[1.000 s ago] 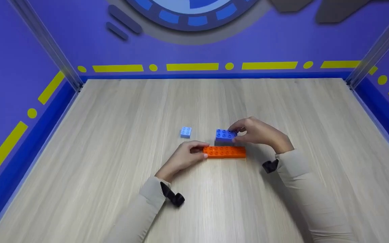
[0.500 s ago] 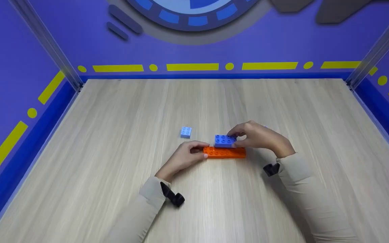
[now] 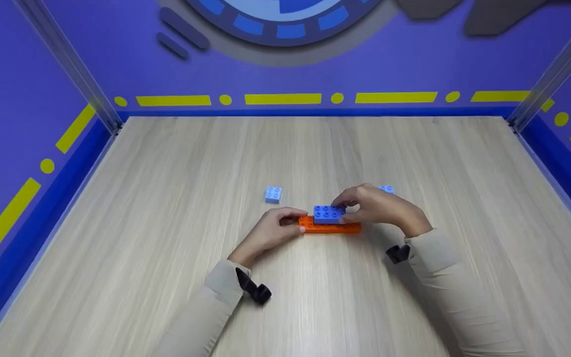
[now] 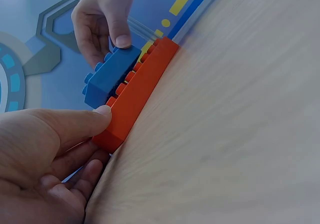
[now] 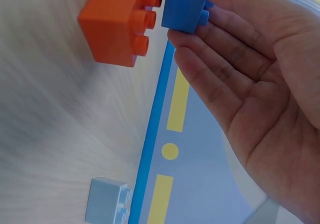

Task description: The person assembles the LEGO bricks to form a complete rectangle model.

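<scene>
On the table lies a long orange building brick, its studs facing up. My left hand pinches its left end between thumb and fingers, with the thumb on the near side in the left wrist view. My right hand holds a blue building brick by its right end. That brick hovers just over the orange brick's studs; a narrow gap between the two shows in the right wrist view, near the orange end. From the head, the blue brick covers the middle studs.
A small light blue brick sits behind my left hand. Another light blue brick is partly hidden behind my right hand and shows in the right wrist view as a pale brick. Blue panels enclose the wooden table.
My right hand has brought the blue brick toward me, from behind the orange brick to over it. The light blue brick behind that hand has come into view. My left hand has stayed put.
</scene>
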`<state>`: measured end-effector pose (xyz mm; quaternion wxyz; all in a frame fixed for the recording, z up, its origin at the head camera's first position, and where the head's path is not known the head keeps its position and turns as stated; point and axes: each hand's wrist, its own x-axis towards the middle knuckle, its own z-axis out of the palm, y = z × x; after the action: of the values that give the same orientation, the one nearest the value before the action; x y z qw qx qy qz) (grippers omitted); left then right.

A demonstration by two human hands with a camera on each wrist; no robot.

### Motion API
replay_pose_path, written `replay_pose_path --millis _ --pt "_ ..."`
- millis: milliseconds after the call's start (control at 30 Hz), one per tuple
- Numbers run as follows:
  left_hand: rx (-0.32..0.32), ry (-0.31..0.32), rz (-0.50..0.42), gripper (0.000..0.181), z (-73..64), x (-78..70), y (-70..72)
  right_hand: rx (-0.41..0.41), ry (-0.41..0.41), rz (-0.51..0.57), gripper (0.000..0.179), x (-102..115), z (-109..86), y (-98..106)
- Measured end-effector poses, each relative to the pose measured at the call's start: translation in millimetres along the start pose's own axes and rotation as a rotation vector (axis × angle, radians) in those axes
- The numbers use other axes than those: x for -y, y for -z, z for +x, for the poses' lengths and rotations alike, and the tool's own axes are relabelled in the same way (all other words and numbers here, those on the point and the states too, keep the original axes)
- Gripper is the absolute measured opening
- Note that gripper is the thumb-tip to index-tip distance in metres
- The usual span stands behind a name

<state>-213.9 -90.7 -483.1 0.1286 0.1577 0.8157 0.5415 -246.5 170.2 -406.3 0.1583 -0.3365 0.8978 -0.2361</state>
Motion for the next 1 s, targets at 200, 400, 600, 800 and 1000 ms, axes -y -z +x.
replay_pose_path --millis 200,400,600,800,1000 --pt "0.004 0.012 0.018 0.036 -0.8 -0.1 0.6 0.006 0.010 -0.004 0.032 0.6 0.0 -2.5" --pt "-0.005 -0.002 0.002 0.036 -1.1 -0.5 0.2 0.007 0.021 -0.003 0.030 1.4 -0.9 -3.5" --pt "-0.012 -0.013 -0.018 0.036 0.1 0.0 -0.6 0.015 0.019 -0.012 0.031 3.5 -2.7 -3.3" --pt "-0.002 0.012 0.010 0.036 0.5 -0.1 -0.8 0.011 0.009 -0.030 0.031 4.5 -3.5 -4.2" --pt "-0.001 0.009 0.011 0.035 -0.5 -1.0 0.3 0.001 0.035 -0.046 0.031 4.7 -3.6 -5.7"
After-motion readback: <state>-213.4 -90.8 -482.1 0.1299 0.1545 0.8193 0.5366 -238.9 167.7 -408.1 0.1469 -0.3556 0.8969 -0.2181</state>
